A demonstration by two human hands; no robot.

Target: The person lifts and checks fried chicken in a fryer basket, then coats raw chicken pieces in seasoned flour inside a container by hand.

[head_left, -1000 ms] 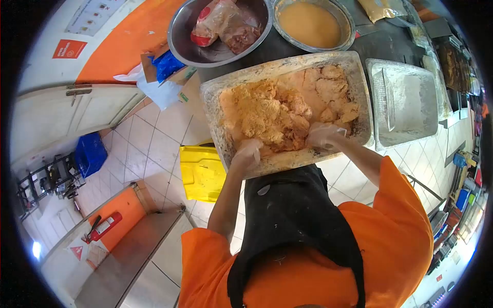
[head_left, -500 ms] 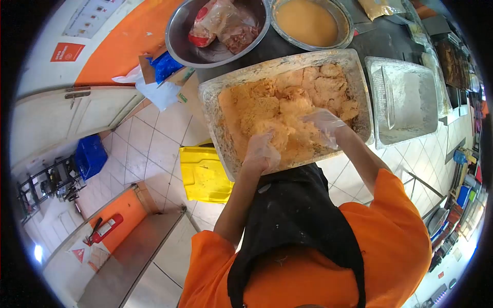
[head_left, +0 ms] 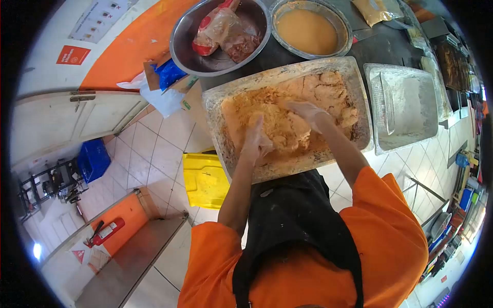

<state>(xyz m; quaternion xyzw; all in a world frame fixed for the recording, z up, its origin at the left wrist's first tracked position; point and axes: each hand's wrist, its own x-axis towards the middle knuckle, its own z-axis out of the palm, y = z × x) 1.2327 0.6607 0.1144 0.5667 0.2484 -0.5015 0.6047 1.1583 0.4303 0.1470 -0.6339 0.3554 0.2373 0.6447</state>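
Plastic-gloved right hand (head_left: 309, 114), fingertips (head_left: 291, 106) indistinct

Two trays (head_left: 212, 105), two big bowls (head_left: 185, 43), one extinguisher (head_left: 109, 231)

The left hand (head_left: 258, 138) now reaches farther from the tray's (head_left: 362, 102) near rim; the right hand (head_left: 310, 113) now extends farther toward the tray's middle; the floured food (head_left: 291, 134) between them is rearranged.

A black apron (head_left: 295, 213) covers the orange short-sleeved shirt (head_left: 387, 220), with translucent gloves (head_left: 310, 114)
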